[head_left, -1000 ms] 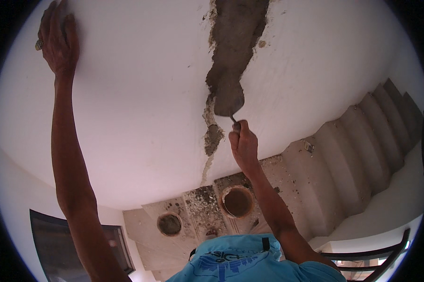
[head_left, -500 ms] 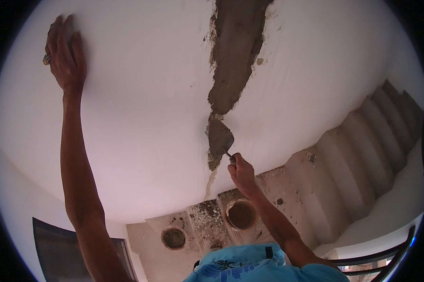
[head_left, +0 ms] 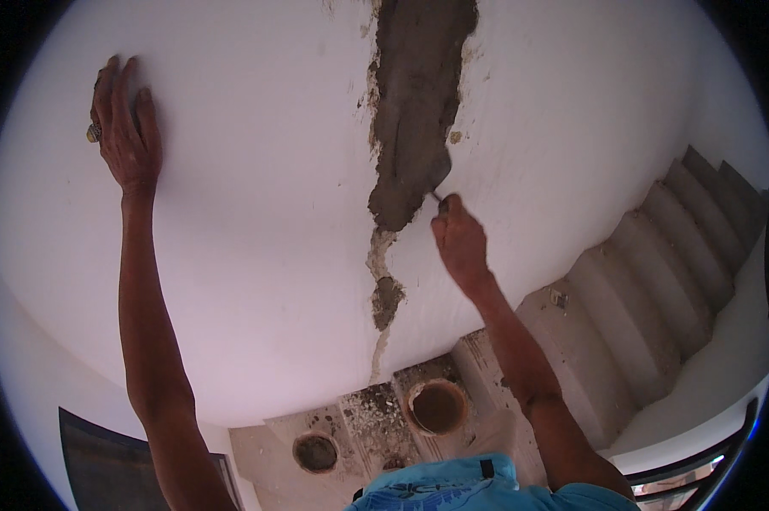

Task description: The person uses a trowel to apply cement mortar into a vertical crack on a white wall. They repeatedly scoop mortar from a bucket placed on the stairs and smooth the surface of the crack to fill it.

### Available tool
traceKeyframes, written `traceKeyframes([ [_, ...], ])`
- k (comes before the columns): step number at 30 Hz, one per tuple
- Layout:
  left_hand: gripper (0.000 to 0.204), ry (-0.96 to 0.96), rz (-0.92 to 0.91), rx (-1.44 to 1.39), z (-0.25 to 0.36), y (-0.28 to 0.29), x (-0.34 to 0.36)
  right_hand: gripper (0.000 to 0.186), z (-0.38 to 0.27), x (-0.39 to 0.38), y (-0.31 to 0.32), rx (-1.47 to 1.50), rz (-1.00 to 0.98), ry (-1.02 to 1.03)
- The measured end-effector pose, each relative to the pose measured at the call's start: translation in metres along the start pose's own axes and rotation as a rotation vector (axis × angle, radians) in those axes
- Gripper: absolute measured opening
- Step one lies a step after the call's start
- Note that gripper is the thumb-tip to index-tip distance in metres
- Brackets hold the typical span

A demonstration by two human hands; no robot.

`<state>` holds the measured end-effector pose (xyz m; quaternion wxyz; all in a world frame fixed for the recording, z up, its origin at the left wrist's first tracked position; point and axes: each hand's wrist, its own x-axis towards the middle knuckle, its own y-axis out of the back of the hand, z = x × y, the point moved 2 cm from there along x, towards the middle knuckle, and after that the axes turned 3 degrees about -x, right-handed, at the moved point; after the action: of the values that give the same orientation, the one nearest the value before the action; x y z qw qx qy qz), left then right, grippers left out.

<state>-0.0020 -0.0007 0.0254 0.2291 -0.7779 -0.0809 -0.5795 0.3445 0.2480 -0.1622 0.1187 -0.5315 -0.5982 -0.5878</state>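
In the head view, the trowel [head_left: 442, 173] has moved up from the lower patch [head_left: 388, 302] to the grey band's [head_left: 414, 102] right edge. The right hand [head_left: 463, 243], nearer, clasps its handle below; its long axis points roughly upward. The left hand [head_left: 130, 140], well apart, spreads against the wall [head_left: 256, 213], unladen.

Head cam looks fwd & down from just above the blue shirt [head_left: 469, 475]. White wall [head_left: 256, 238] is near; steps [head_left: 627, 311] are farther, lower down.
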Motion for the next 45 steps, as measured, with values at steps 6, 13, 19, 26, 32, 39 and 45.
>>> traceKeyframes([
  [6,0.036,0.013,-0.013,0.005,0.004,0.002,0.000,0.025,0.010,-0.099,-0.043,0.062,-0.242,-0.046],
  [13,0.039,0.026,-0.026,-0.043,0.002,0.002,-0.003,0.020,0.007,-0.061,-0.002,0.171,-0.145,-0.014],
  [19,0.038,0.025,-0.033,-0.027,0.003,0.004,0.002,0.014,0.008,0.024,0.030,0.181,0.054,-0.083],
  [26,0.037,0.039,-0.034,-0.069,0.008,0.005,0.001,0.019,0.015,-0.042,-0.006,0.021,-0.112,-0.044],
  [32,0.037,0.059,-0.045,-0.048,0.009,0.007,0.003,0.017,0.017,-0.025,0.030,0.176,-0.006,0.027],
  [39,0.037,0.087,-0.055,-0.042,0.015,0.011,0.007,0.017,0.007,0.049,0.036,0.079,0.085,0.125],
  [45,0.039,0.130,-0.102,-0.066,0.018,0.014,0.006,0.022,-0.003,-0.015,0.026,0.002,-0.172,0.084],
])
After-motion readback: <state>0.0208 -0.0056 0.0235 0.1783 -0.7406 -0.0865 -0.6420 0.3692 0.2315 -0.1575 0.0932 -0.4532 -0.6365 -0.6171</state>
